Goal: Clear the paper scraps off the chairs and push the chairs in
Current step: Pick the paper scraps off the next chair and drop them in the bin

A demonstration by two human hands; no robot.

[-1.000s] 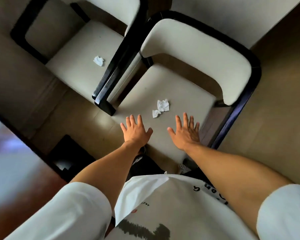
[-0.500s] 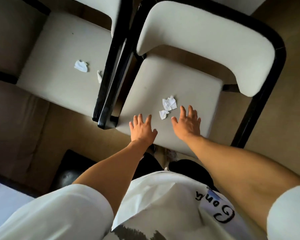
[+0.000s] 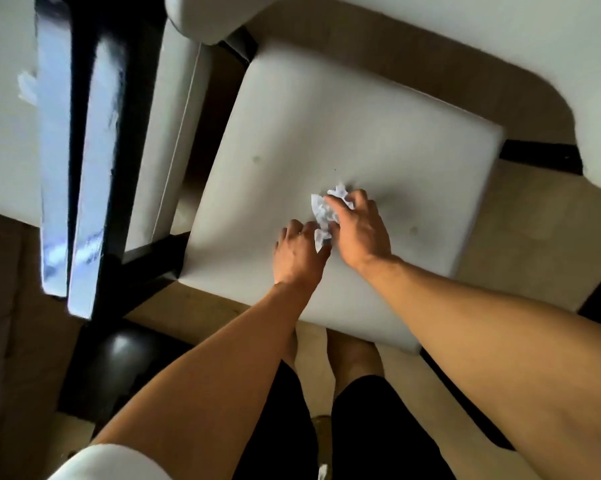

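Nearest the camera, two bare forearms are reaching down over the front of the near chair's pale seat [image 3: 378,140]. The left hand [image 3: 297,252] is curling its fingers and pinching the small paper scrap [image 3: 321,236] at its thumb side. Just beyond and touching it, the right hand [image 3: 359,230] is closing its fingers round the larger crumpled scrap [image 3: 327,206], which is lying near the seat's middle. Farther left, the second chair [image 3: 1,98] is standing beside black glossy armrests [image 3: 84,150], with another blurred scrap [image 3: 27,86] lying on its seat.
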